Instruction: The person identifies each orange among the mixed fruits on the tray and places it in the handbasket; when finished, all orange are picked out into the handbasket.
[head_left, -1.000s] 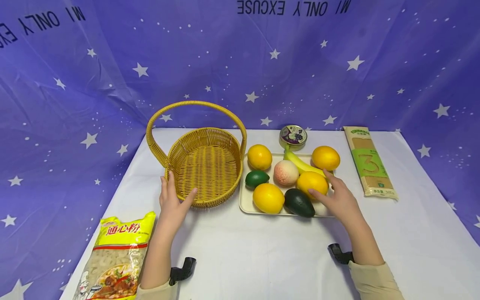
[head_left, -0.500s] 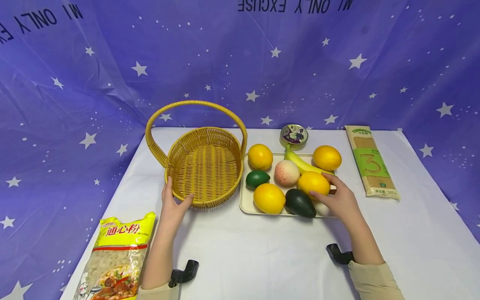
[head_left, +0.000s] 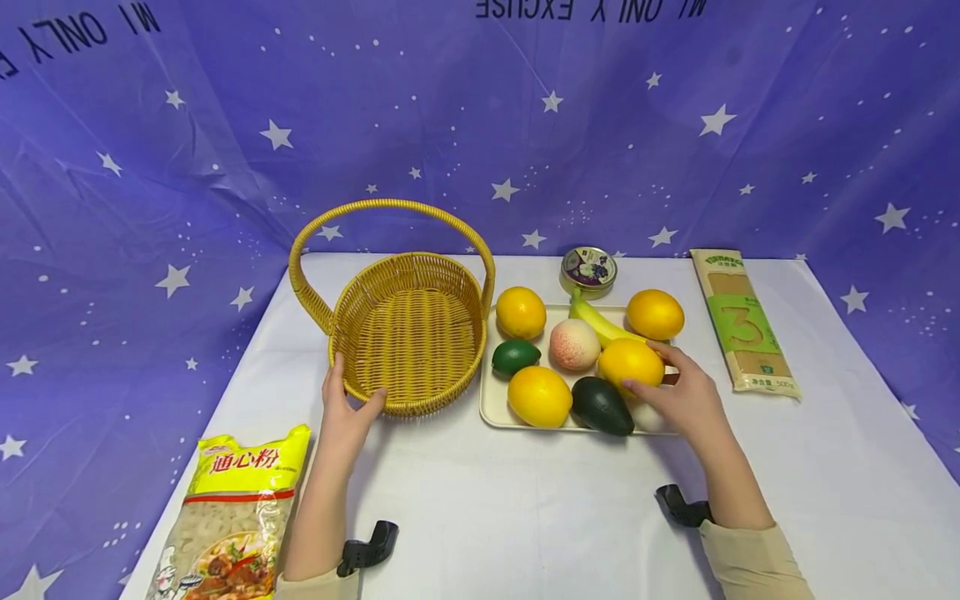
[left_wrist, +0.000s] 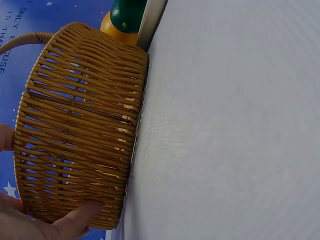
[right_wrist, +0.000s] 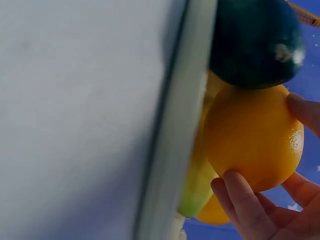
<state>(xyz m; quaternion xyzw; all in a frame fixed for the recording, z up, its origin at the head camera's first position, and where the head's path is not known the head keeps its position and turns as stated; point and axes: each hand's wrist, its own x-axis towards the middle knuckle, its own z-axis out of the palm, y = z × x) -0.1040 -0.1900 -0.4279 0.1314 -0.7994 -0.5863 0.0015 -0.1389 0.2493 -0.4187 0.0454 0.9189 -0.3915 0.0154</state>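
Note:
My left hand point(head_left: 350, 417) grips the front left of a woven basket point(head_left: 408, 333), thumb at the rim and fingers along its side. In the left wrist view fingers point(left_wrist: 80, 220) lie against the wicker wall. My right hand point(head_left: 686, 396) holds a yellow lemon point(head_left: 631, 364) at the right part of a cream tray point(head_left: 491, 408), thumb in front and fingers behind. The right wrist view shows the lemon point(right_wrist: 255, 137) between thumb and fingertips, beside a dark avocado point(right_wrist: 257, 42). A brown thing point(head_left: 670, 379) behind the hand is mostly hidden.
The tray also bears another lemon point(head_left: 540, 397), oranges point(head_left: 521, 312), a green lime-like fruit point(head_left: 515, 357), a peach point(head_left: 575, 345) and a banana point(head_left: 600, 323). Behind stands a round tin point(head_left: 588, 271). A noodle pack point(head_left: 746, 325) lies right, a macaroni bag point(head_left: 232, 517) front left.
My left hand has closed in on the basket's rim and taken hold of it. My right fingers have closed round the lemon, which has shifted very slightly.

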